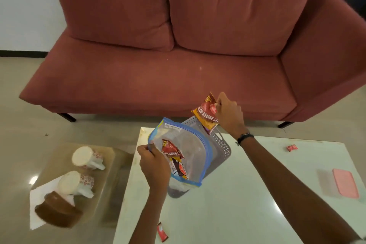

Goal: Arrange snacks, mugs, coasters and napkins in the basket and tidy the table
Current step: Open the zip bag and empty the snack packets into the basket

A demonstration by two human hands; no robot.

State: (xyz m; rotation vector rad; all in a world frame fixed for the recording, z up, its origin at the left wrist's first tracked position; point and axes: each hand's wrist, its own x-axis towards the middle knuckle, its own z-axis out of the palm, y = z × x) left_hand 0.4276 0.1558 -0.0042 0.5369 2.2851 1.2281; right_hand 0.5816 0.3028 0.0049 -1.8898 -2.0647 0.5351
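Here, snacks go from bag to basket.
The left hand (152, 162) pinches the zip bag (184, 150) open over the grey basket (222, 147); the right hand (228, 114), fingers clamped on a snack packet (206, 114), holds it above the basket's far rim, likely to drop in.
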